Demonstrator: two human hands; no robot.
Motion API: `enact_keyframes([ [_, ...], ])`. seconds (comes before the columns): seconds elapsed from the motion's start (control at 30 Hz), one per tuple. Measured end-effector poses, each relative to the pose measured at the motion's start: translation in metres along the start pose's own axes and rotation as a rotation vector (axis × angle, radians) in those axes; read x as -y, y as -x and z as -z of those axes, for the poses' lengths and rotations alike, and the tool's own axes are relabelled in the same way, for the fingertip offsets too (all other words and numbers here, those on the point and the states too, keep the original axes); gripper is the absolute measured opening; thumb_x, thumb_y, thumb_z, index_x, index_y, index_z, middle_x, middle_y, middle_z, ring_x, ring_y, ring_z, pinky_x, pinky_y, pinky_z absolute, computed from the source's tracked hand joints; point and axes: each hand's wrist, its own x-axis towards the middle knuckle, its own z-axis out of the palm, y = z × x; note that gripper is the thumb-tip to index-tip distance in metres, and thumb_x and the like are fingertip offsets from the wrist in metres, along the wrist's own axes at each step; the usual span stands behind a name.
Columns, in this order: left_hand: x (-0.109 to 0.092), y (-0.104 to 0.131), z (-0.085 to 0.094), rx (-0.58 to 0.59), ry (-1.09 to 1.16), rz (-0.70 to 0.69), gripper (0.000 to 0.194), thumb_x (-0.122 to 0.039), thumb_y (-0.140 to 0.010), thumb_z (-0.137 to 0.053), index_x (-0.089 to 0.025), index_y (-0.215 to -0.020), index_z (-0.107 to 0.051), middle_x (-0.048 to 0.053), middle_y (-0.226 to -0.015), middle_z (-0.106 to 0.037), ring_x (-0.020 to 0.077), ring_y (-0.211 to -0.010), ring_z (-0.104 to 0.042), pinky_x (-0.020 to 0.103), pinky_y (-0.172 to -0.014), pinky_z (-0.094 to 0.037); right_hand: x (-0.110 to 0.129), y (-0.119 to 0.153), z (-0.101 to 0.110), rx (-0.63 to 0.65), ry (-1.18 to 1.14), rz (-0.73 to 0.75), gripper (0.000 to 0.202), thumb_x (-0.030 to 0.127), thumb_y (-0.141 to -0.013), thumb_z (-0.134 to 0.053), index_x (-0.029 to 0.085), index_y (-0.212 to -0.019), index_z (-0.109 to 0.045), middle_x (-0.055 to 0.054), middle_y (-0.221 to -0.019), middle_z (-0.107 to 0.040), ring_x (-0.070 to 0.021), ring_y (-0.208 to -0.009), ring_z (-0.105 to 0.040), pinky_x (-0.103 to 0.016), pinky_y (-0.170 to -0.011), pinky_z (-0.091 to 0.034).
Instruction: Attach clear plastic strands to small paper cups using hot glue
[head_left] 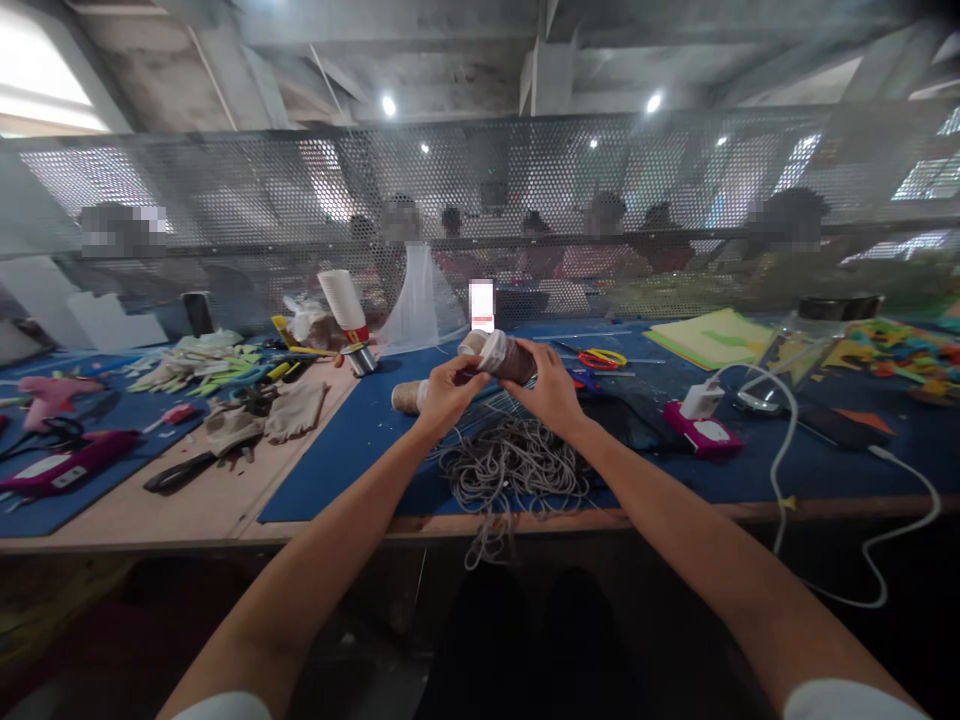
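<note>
Above the blue mat, my left hand (451, 396) and my right hand (547, 388) hold a brown, cup-shaped piece (511, 357) with a whitish rim, tilted on its side. The left fingers are closed at its pale end, and the right fingers curl round its brown end. Just behind it shows part of a second pale round piece (472, 343); whether it is touched I cannot tell. A tan, cord-wrapped cylinder (406, 398) lies beside my left hand. Under both hands spreads a loose heap of grey cord (517, 465), some strands hanging over the table edge.
A stack of paper cups (341, 300) stands at the back left, near work gloves (296, 412). A lit phone (482, 303) stands behind my hands. To the right are scissors (602, 358), a purple power strip (701, 432), a white cable (787, 400) and coloured sheets (709, 342).
</note>
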Motion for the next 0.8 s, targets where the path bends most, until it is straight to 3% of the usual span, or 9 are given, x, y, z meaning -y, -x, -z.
enact_keyframes([
  [0.27,-0.011,0.002,0.002,-0.097,-0.059,-0.045,0.021,-0.036,-0.084,-0.067,-0.018,-0.09,-0.075,0.006,-0.099,-0.073,0.0229,-0.101,-0.06,0.036,-0.094,-0.046,0.004,0.001,0.003,-0.014,0.14,0.125,0.068,0.022,-0.081,-0.072,0.025,-0.144,-0.045,-0.012,-0.132,-0.056,-0.0332,-0.125,-0.05,-0.052,-0.108,-0.044],
  [0.43,-0.012,0.001,-0.001,-0.067,0.081,0.125,0.028,-0.042,-0.079,-0.073,-0.016,-0.09,-0.075,0.004,-0.087,-0.072,0.02,-0.087,-0.062,0.031,-0.084,-0.047,0.004,0.001,0.002,-0.008,0.205,0.188,0.066,0.022,-0.085,-0.068,0.024,-0.145,-0.043,-0.013,-0.132,-0.057,-0.0339,-0.123,-0.051,-0.054,-0.106,-0.045],
  [0.8,-0.013,0.003,-0.006,-0.031,0.159,0.168,0.022,-0.037,-0.076,-0.074,-0.016,-0.08,-0.069,-0.001,-0.074,-0.062,0.0137,-0.072,-0.053,0.026,-0.069,-0.041,0.006,0.003,0.002,-0.001,0.251,0.196,0.064,0.022,-0.087,-0.067,0.025,-0.146,-0.042,-0.012,-0.134,-0.056,-0.0325,-0.124,-0.049,-0.051,-0.105,-0.045],
])
